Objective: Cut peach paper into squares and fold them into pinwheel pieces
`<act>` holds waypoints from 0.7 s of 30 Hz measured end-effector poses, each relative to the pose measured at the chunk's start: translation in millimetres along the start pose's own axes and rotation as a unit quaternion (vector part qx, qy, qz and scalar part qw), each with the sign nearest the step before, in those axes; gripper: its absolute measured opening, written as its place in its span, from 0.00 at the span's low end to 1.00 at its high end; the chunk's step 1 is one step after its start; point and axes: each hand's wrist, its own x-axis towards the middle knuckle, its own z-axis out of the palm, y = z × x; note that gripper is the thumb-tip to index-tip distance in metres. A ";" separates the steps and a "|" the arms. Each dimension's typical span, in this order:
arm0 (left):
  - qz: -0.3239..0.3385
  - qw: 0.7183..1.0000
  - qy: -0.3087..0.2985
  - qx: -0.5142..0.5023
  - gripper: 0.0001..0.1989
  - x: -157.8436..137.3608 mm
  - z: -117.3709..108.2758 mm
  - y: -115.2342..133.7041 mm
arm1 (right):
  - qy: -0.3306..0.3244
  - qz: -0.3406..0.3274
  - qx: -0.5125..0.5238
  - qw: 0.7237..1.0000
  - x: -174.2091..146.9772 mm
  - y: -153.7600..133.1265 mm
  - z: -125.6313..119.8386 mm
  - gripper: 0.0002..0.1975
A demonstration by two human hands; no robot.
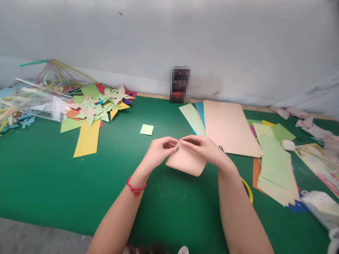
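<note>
Between my two hands is a sheet of peach paper (188, 161), tilted above the green table with its lower edge curving towards me. My left hand (162, 150) pinches its upper left corner between thumb and fingers. At the top edge, my right hand (202, 145) grips the same sheet, its fingertips almost meeting those of the left. A small folded light-green paper square (147, 129) lies flat beyond my left hand. Just past my right hand rests a stack of large peach sheets (230, 127), with the dark tips of a tool (221, 148) showing beside my wrist.
Folded paper stars (92, 107) and a yellow strip (86, 139) lie at the left, near a clear plastic bag (39, 102). Green and cream sheets (277, 162) overlap at the right, beside a white glue gun (320, 203). A yellow ring (247, 190) shows behind my right forearm.
</note>
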 end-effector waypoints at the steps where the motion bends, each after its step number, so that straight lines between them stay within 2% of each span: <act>1: 0.005 1.000 -0.002 0.005 0.10 2.3 -1.2 4.3 | 0.006 -0.003 0.002 1.000 0.6 -1.9 -1.3 0.13; 9: 0.004 0.998 -0.052 0.031 0.10 14.2 -13.2 42.4 | 0.081 0.007 0.085 0.993 -1.6 -10.7 -3.0 0.13; 10: 0.005 0.998 -0.048 0.037 0.09 14.3 -13.0 46.7 | 0.096 0.008 0.091 0.991 -2.1 -12.5 -1.8 0.13; 15: 0.034 0.993 0.056 0.099 0.06 10.6 -6.3 60.3 | 0.134 -0.001 0.106 0.985 -7.7 -24.0 2.6 0.11; 21: 0.036 0.993 0.070 0.085 0.05 1.0 -2.9 67.4 | 0.134 0.011 0.093 0.986 -20.0 -38.8 -0.5 0.09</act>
